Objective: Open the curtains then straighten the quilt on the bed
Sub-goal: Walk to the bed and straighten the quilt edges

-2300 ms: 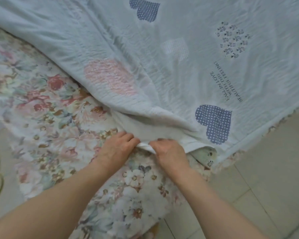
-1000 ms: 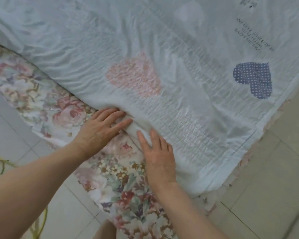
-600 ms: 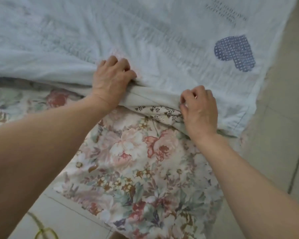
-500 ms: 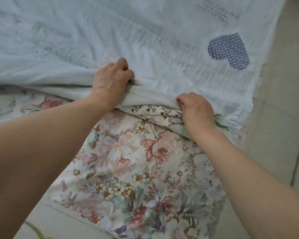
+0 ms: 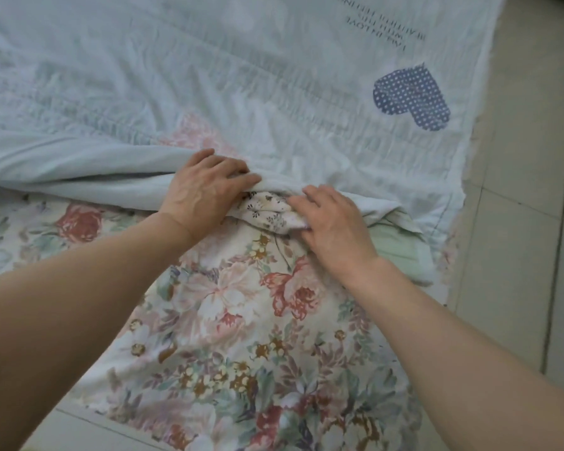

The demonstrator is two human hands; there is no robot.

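The pale blue quilt (image 5: 274,92), printed with hearts and text, covers the upper part of the bed. Its near edge is folded up, showing a white underside with small dark flowers (image 5: 267,213). My left hand (image 5: 205,193) lies over that folded edge with its fingers curled on top and the thumb hidden beneath. My right hand (image 5: 332,222) is just to the right, its fingers spread over the same fold and the thumb under the fold's end. The two hands are almost touching. No curtains are in view.
A large-flowered sheet (image 5: 241,320) covers the bed below the quilt and hangs toward me. A pale green cloth (image 5: 401,252) pokes out under the quilt by my right wrist. Tiled floor (image 5: 521,222) runs along the right, and more shows at the bottom left.
My hands have come closer together along the quilt's edge. The right hand's fist has loosened into spread fingers, and the small-flowered underside now bunches between the two hands.
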